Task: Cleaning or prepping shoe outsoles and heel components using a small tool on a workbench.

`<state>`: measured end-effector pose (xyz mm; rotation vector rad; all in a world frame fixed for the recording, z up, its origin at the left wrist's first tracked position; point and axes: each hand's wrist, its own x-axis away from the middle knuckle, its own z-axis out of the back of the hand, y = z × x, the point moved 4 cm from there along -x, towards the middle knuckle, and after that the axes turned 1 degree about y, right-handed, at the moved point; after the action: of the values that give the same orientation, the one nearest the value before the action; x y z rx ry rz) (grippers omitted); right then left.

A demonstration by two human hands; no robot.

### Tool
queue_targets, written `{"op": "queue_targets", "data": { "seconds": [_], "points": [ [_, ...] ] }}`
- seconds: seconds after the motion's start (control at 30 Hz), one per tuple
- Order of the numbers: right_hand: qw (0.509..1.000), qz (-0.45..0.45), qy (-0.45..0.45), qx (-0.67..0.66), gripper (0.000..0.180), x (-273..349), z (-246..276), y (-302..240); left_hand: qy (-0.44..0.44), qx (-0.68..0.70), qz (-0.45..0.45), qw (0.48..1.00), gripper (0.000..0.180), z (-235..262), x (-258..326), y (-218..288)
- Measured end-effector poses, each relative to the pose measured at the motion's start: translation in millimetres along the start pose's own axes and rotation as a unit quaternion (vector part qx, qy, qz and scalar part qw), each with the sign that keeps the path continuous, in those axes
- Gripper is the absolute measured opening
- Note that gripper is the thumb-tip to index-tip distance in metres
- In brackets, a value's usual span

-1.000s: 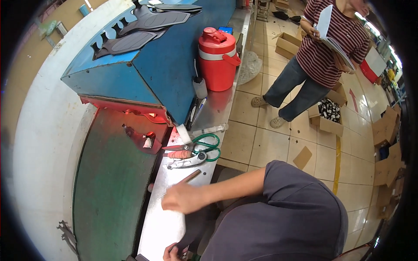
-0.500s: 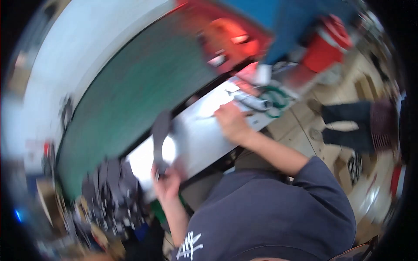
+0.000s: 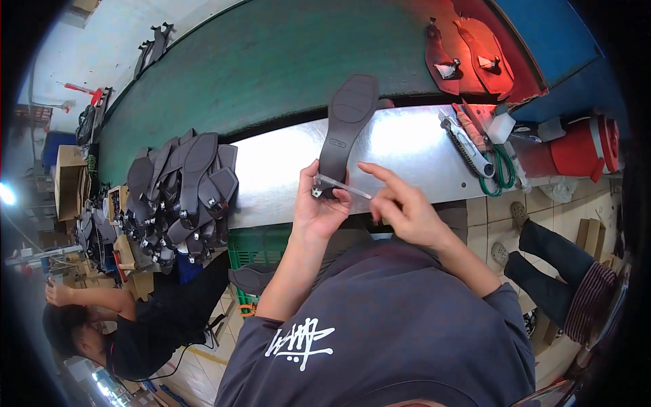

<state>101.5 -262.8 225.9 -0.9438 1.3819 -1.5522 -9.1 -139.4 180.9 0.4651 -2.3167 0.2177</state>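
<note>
A dark grey shoe sole [image 3: 349, 112] stands out over the metal shelf, its wide toe end pointing away from me. My left hand [image 3: 317, 214] grips it at the narrow heel end, where a small shiny metal piece [image 3: 317, 192] shows. Reaching in from the right, my right hand [image 3: 407, 214] pinches a thin, pale translucent rod [image 3: 349, 188] with its index finger stretched out. The rod's far end lies across the heel beside the left fingers. Whether it touches the sole I cannot tell.
Many soles [image 3: 183, 176] are heaped at the left end of the metal shelf [image 3: 271, 159]. A box cutter [image 3: 468, 146] and green cord [image 3: 503, 169] lie right. Beyond runs a green belt [image 3: 271, 61], with two soles [image 3: 485, 54] under red light. One person [image 3: 156, 325] works at left; another stands right.
My left hand has brought the sole right and away from the heap. My right hand, with the thin rod, has come down beside the heel. The view has turned and sharpened.
</note>
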Motion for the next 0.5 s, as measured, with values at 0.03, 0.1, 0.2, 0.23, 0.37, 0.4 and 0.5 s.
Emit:
{"op": "queue_targets", "data": {
  "seconds": [0.03, 0.1, 0.2, 0.23, 0.37, 0.4, 0.5],
  "points": [
    [0.997, -0.034, -0.041, -0.063, 0.053, 1, -9, 3, 0.017, -0.005, -0.005, 1.0, 0.03, -2, 0, -5],
    [0.993, -0.057, -0.046, -0.092, 0.058, 1, -13, 5, 0.005, -0.02, 0.014, 1.0, 0.029, -3, -3, -9],
    [0.991, -0.078, -0.037, -0.105, 0.061, 1, -17, 19, 0.031, -0.032, 0.009, 0.999, 0.029, -4, -2, -16],
    [0.993, -0.066, -0.022, -0.092, 0.058, 1, -18, 26, 0.033, -0.031, 0.01, 0.999, 0.029, -2, -3, -16],
    [0.999, 0.005, 0.046, -0.014, 0.045, 3, -15, 22, -0.016, -0.023, 0.042, 0.999, 0.024, 7, -8, -19],
    [0.999, 0.005, 0.046, -0.014, 0.045, 3, -14, 25, -0.029, -0.033, 0.044, 0.998, 0.02, 6, -8, -21],
    [0.995, 0.059, 0.083, 0.016, 0.036, 3, -9, 28, 0.022, -0.072, -0.027, 0.997, 0.02, 4, -2, -24]
  ]
}}
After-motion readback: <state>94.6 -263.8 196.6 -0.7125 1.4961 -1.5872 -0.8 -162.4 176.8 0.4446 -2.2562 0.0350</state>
